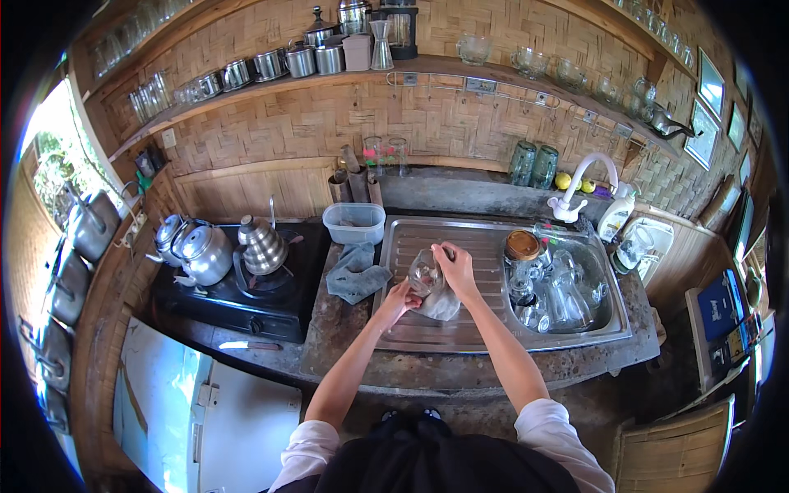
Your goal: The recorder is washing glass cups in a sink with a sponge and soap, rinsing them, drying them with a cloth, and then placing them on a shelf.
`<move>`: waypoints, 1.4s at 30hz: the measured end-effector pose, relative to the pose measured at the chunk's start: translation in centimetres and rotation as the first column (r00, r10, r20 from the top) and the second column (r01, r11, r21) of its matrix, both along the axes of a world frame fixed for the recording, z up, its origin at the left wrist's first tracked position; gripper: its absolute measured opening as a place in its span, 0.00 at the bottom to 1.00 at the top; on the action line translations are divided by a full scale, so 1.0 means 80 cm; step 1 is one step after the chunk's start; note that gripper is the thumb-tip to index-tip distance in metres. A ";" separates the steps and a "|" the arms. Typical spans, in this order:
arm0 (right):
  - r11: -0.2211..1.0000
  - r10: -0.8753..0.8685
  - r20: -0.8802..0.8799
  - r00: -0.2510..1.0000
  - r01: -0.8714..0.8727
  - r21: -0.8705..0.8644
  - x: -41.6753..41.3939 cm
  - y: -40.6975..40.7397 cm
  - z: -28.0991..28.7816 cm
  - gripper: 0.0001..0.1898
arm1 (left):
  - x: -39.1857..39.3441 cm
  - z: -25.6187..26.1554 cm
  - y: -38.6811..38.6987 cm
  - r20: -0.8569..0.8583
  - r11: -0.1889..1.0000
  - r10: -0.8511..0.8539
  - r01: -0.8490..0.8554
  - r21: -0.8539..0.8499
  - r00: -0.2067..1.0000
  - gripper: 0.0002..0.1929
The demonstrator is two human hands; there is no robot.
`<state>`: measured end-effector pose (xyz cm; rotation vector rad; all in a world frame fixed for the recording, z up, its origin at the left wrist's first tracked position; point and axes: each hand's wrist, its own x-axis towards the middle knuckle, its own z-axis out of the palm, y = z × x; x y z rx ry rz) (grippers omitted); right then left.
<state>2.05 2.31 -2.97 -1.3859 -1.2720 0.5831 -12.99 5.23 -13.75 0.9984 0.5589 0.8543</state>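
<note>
A clear glass vessel (424, 276) is held between my two hands above the ribbed drainboard (407, 237) of the steel sink. My left hand (399, 302) supports it from the lower left. The fingers of my right hand (457, 270) pinch its upper right edge. A pale grey cloth (440, 305) bunches below the glass, between my hands; how much of it touches the glass is hard to tell. To the right, the sink basin (616, 308) holds several glasses and a clear glass carafe (568, 296), with a brown-lidded jar (523, 245) at its near-left corner.
Left of the drainboard lie a blue-grey cloth (357, 274) and a plastic tub (354, 223). A gooseneck kettle (261, 245) and two other kettles stand on the black gas stove (234, 314). A knife (249, 346) rests near the counter edge. The white faucet (566, 208) arches over the basin.
</note>
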 end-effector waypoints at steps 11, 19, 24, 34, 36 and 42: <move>0.892 0.135 0.458 0.879 -0.310 0.330 0.003 -0.039 -0.012 0.09 | 0.006 0.088 0.026 0.105 0.885 -0.176 0.204 -0.418 0.979 0.15; 0.865 0.045 0.249 0.968 -0.162 0.475 -0.015 -0.032 -0.012 0.15 | 0.002 0.069 0.022 0.033 0.977 0.055 -0.047 -0.206 0.998 0.19; 0.783 0.093 0.730 0.677 -0.502 0.366 -0.007 -0.040 -0.005 0.19 | -0.013 0.080 0.027 0.004 0.977 -0.025 0.025 -0.212 1.000 0.17; 0.781 0.343 0.887 0.309 -0.619 -0.086 0.014 -0.057 0.014 0.26 | -0.033 0.083 0.022 0.056 0.961 -0.097 0.108 -0.255 0.994 0.16; 0.778 0.271 0.925 0.265 -0.627 -0.048 0.015 -0.061 0.029 0.26 | -0.037 0.078 0.026 0.078 0.954 -0.122 0.139 -0.267 0.989 0.16; 0.638 -0.167 0.981 0.095 -0.749 0.181 0.016 -0.054 0.034 0.25 | -0.021 0.095 0.016 -0.027 0.947 -0.215 0.201 -0.252 0.976 0.16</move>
